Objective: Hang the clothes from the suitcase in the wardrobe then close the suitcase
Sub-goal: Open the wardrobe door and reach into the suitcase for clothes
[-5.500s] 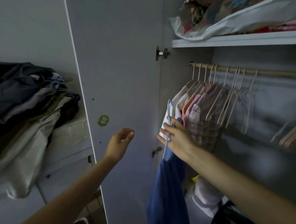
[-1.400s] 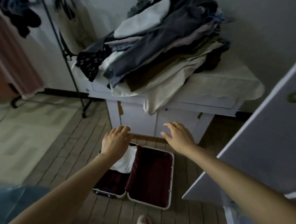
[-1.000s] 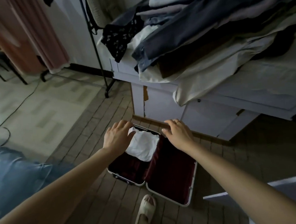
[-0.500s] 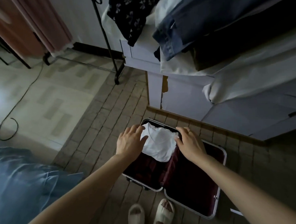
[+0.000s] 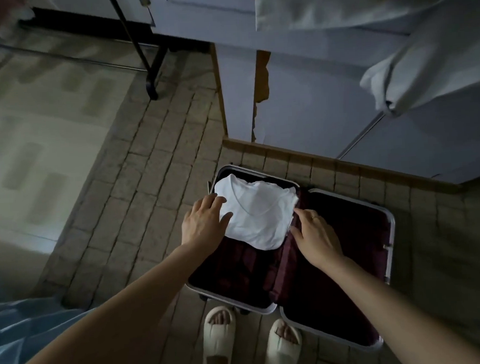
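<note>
White cotton is all that is left to lift: one folded white T-shirt (image 5: 259,213) lies in the far end of the left half of the open suitcase (image 5: 390,245), mid-frame, on the brick-patterned floor. Half a second ago both hands were above the case, only coming up to the shirt; now each has come down to a side edge of it.

Left of centre, the left hand (image 5: 203,223) lies with fingers straight and slightly spread at the shirt's left edge, thumb over the cloth, pressing rather than gripping. Across the shirt, the right hand (image 5: 315,237) rests fingertips on the right edge, beside the hinge fold; whether any fingers have tucked under the fabric I cannot tell. Further right, the suitcase's other half shows only dark red lining.

Seconds earlier the person was at the wardrobe with a blue garment, so this looks like the last item to fetch. Probably the next move is to slide fingers under both edges and lift the shirt; then comes a hanger, the rail, and closing the case.

Lower centre, two pale slippers (image 5: 219,338) stand just before the case.
</note>
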